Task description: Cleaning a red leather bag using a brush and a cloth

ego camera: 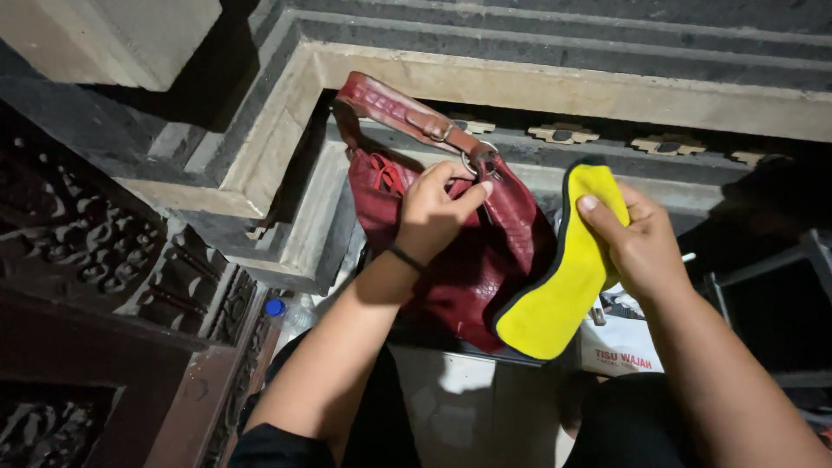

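A dark red leather handbag leans against a pale stone ledge, its mouth turned up and away, so what lies inside cannot be seen; only a bit of red lacing shows near the opening. Its strap, with a metal buckle and ring, arches up over the ledge. The left hand is closed on the bag's upper edge just below the ring, fingers curled over the leather, a dark band at the wrist. The right hand grips a yellow cloth with a dark edge, thumb pressed on its top; the cloth hangs down and its lower part lies against the bag's right side. Beneath the right forearm sits a white packet with red print, partly hidden. A plastic bottle with a blue cap stands low at the left beside carved dark wood, its contents too dim to tell
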